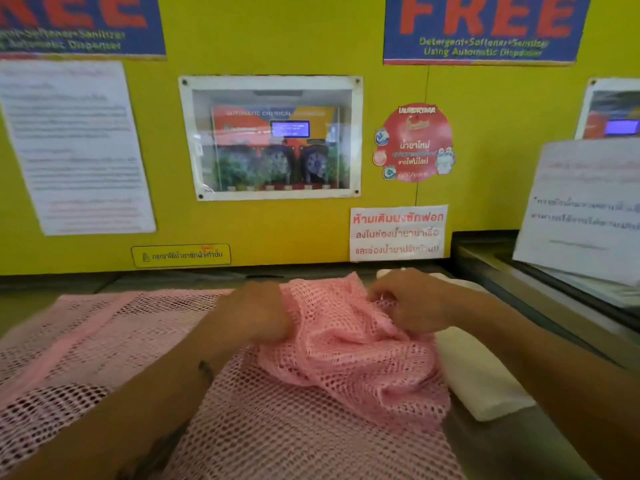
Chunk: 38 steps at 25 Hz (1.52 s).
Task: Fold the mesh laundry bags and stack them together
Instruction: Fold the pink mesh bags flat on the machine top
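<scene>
Left hand (258,311) and right hand (410,303) both gripping crumpled pink mesh bag (346,355).

left forearm (145,386): bare, dark tattoo marks, blurred, perhaps lettering | right forearm (540,355): bare, no sleeve

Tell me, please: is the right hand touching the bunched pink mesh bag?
Touching. The head view shows the right hand with its fingers curled down into the folds of the bunched pink mesh bag, with no gap between them.
</scene>
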Motion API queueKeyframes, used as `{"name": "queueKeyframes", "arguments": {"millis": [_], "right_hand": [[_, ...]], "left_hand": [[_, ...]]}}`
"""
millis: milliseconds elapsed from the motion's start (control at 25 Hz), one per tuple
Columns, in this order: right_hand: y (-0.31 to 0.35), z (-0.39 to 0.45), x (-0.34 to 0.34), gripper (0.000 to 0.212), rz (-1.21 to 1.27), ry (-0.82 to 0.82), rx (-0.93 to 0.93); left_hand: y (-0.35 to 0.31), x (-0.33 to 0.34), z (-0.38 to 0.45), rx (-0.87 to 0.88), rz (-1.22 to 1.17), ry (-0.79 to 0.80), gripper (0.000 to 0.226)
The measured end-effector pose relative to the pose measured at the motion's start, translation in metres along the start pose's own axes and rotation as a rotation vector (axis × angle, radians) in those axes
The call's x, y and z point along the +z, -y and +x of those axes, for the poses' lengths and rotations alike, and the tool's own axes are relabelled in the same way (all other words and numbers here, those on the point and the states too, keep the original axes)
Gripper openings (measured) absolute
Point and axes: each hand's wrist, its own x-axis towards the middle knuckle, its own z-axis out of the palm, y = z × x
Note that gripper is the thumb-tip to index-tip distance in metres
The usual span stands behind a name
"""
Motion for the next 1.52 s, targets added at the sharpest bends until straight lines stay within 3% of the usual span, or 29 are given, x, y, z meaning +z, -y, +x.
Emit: {"name": "queueKeyframes", "arguments": {"millis": [80, 160, 240, 320, 400, 480, 560, 600, 680, 720, 800, 880, 1000, 1040, 1120, 1240, 1320, 1400, 1440, 1520], "right_hand": [[-0.010, 0.000, -0.012, 0.021, 0.098, -0.217, 0.031], [-0.029, 0.001, -0.034, 0.020, 0.209, -0.417, 0.107], [-0.051, 0.001, -0.055, 0.018, 0.115, -0.404, 0.253], [-0.070, 0.004, -0.065, 0.013, -0.032, -0.331, 0.386], [-0.066, 0.010, -0.065, 0.023, 0.033, -0.407, 0.395], [-0.043, 0.015, -0.059, 0.026, 0.345, -0.478, 0.275], [-0.016, 0.017, -0.048, 0.024, 0.501, -0.335, 0.150], [-0.006, 0.019, -0.041, 0.034, 0.438, -0.197, 0.102], [0.005, 0.025, -0.022, 0.063, 0.186, 0.083, 0.108], [0.003, 0.029, -0.016, 0.068, 0.043, 0.166, 0.150], [-0.010, 0.036, -0.015, 0.054, -0.109, 0.222, 0.230], [-0.022, 0.040, -0.022, 0.043, -0.150, 0.162, 0.264], [-0.026, 0.048, -0.033, 0.040, -0.283, -0.146, 0.265], [-0.026, 0.051, -0.036, 0.039, -0.282, -0.191, 0.258], [-0.023, 0.058, -0.044, 0.034, -0.179, -0.117, 0.241], [-0.014, 0.063, -0.054, 0.029, -0.186, -0.047, 0.221], [-0.003, 0.059, -0.063, 0.033, -0.128, 0.191, 0.187], [0.013, 0.056, -0.072, 0.026, 0.095, 0.400, 0.166], [0.018, 0.058, -0.074, 0.020, 0.120, 0.431, 0.171], [0.036, 0.065, -0.075, 0.014, -0.159, 0.414, 0.114]], "left_hand": [[0.003, -0.008, 0.000, 0.092, -0.285, -0.067, 0.038], [0.007, -0.028, 0.004, 0.138, -0.654, -0.248, 0.033], [0.011, -0.049, 0.009, 0.153, -0.855, -0.464, 0.036], [0.015, -0.061, 0.011, 0.209, -0.843, -0.574, 0.046], [0.019, -0.061, 0.010, 0.247, -0.743, -0.511, 0.050], [0.022, -0.057, 0.005, 0.257, -0.685, -0.244, 0.050], [0.021, -0.050, -0.002, 0.254, -0.609, 0.048, 0.045], [0.021, -0.046, -0.004, 0.260, -0.552, 0.095, 0.040], [0.022, -0.044, -0.007, 0.287, -0.484, 0.047, 0.029], [0.025, -0.047, -0.010, 0.288, -0.492, 0.005, 0.026], [0.033, -0.056, -0.016, 0.273, -0.541, -0.071, 0.028], [0.043, -0.069, -0.024, 0.246, -0.561, -0.136, 0.032], [0.061, -0.090, -0.043, 0.205, -0.520, -0.052, 0.037], [0.066, -0.095, -0.048, 0.193, -0.466, 0.023, 0.041], [0.074, -0.098, -0.051, 0.184, -0.407, 0.136, 0.040], [0.084, -0.084, -0.045, 0.183, -0.465, 0.110, 0.025], [0.086, -0.074, -0.042, 0.151, -0.519, 0.065, 0.027], [0.083, -0.065, -0.037, 0.080, -0.484, 0.014, 0.016], [0.081, -0.059, -0.034, 0.041, -0.428, 0.019, 0.019], [0.074, -0.047, -0.032, -0.006, -0.232, 0.107, 0.050]]}}
